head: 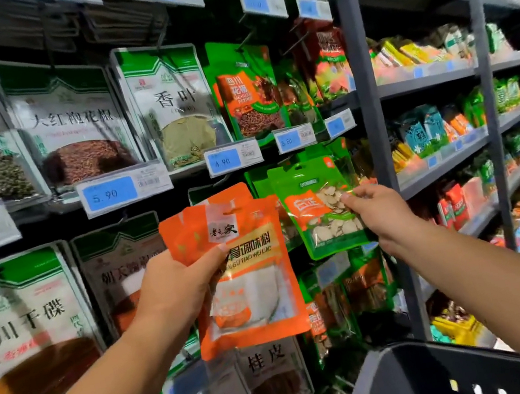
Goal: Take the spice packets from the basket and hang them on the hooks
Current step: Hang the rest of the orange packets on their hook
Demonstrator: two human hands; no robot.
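My left hand (176, 281) grips a small stack of orange spice packets (248, 278) by their left edge, thumb across the front, held up before the hanging display. My right hand (379, 210) pinches a green packet of pale sliced root (320, 210) at its right side. That packet's top reaches up among the green packets under the price tags; the hook there is hidden. The dark basket (432, 374) sits low at the right, its inside out of view.
Large white-and-green spice bags (71, 122) hang in rows at the left, with price tags (125, 189) on the hook ends. Grey shelf uprights (373, 128) and stocked shelves run along the right. Bare hooks (244, 39) stick out above the green packets.
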